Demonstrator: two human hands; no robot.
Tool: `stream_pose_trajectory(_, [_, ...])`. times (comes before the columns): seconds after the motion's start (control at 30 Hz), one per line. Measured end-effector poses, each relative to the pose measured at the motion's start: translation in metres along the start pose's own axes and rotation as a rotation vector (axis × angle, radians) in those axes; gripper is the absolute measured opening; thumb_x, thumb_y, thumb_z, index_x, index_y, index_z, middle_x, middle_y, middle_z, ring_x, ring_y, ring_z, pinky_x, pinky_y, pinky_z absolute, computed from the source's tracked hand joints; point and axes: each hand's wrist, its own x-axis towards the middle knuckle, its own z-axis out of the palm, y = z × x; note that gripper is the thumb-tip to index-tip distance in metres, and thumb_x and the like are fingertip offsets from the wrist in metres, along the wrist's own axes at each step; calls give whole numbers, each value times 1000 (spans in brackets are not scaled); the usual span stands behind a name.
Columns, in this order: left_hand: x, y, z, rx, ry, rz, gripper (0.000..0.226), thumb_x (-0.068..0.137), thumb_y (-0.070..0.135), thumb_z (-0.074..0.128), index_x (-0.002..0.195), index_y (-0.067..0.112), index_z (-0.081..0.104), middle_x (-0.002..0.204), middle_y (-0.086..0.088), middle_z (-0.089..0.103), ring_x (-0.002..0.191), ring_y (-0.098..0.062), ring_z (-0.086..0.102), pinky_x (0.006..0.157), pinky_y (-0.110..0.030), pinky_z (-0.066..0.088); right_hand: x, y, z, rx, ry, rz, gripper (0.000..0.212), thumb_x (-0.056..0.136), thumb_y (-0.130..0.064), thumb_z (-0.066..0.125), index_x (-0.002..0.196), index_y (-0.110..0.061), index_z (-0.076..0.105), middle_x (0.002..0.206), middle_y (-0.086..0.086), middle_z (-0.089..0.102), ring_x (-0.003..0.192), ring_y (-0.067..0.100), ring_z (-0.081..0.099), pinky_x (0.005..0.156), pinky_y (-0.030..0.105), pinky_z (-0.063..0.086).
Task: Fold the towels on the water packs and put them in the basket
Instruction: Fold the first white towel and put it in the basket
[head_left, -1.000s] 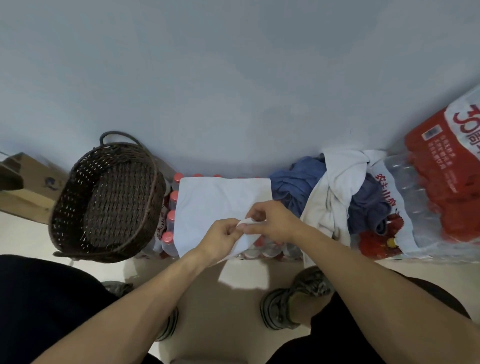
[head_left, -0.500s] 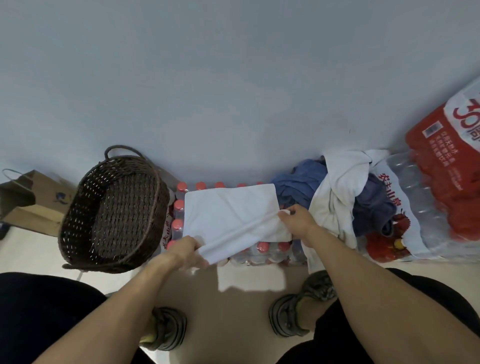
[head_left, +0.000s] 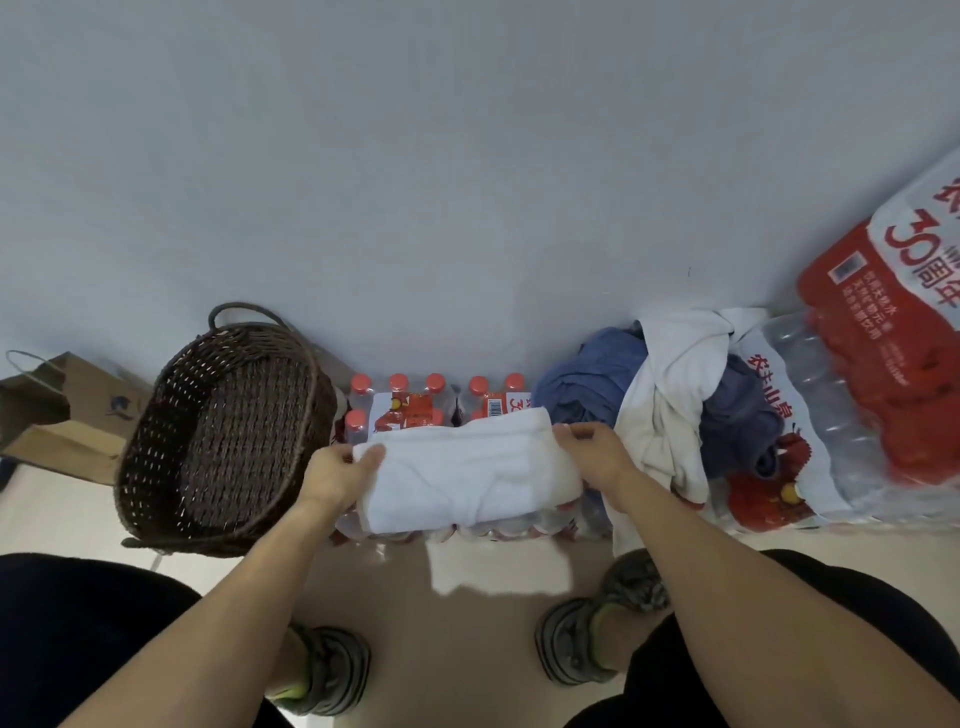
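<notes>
I have the white towel (head_left: 467, 467) folded on the water pack (head_left: 415, 402), my left hand (head_left: 337, 475) and right hand (head_left: 589, 452) pinching its ends. Next, I judge, lift it left into the empty basket (head_left: 223, 431).

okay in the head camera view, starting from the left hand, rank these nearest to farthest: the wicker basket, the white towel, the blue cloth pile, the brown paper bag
1. white towel, gripped by the left hand
2. wicker basket, just left
3. blue cloth pile and brown paper bag, on opposite sides: too close to call
</notes>
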Motion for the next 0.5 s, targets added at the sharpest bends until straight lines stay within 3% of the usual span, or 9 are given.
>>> stream_pose_trajectory(0.07, [-4,-5,8,-221,2,-178,37,84,39,73,89,2,67,93,-16,71,84,-32,68,74,-39,58,0,1,1,107,-84,96,39,88,-26,72,117,-1,64,116,11,67,105,32,63,94,50,53])
stream_pose_trajectory(0.13, [-9,-13,11,-202,-57,-263,36,85,37,73,95,3,68,98,-15,69,92,-36,67,86,-47,56,0,7,2,15,-148,181,45,84,-19,76,120,4,62,118,14,67,105,33,64,93,49,54])
stream_pose_trajectory(0.2, [-10,-16,15,-75,-30,-208,25,89,29,67,93,4,67,97,-16,69,92,-35,65,87,-45,55,3,11,6,-161,-140,164,41,88,-19,72,121,2,61,119,13,65,106,31,62,95,45,53])
stream_pose_trajectory(0.3, [-11,-13,21,44,35,-15,12,94,19,53,95,7,57,86,-11,66,91,-34,63,81,-37,50,9,10,12,-333,-30,-1,32,97,-23,55,123,-5,56,122,12,62,106,27,58,94,39,49])
stream_pose_trajectory(0.4, [-11,-15,24,179,74,87,19,99,18,46,112,5,52,96,-17,67,92,-36,64,82,-38,49,16,7,15,-313,73,-162,27,101,-23,49,123,-9,53,120,10,62,98,20,54,84,31,41])
stream_pose_trajectory(0.5, [-10,-24,24,234,113,95,28,101,16,44,126,4,48,107,-21,68,99,-38,65,87,-39,50,23,8,20,-315,71,-175,25,100,-24,50,121,-10,52,116,7,63,96,20,55,84,30,40])
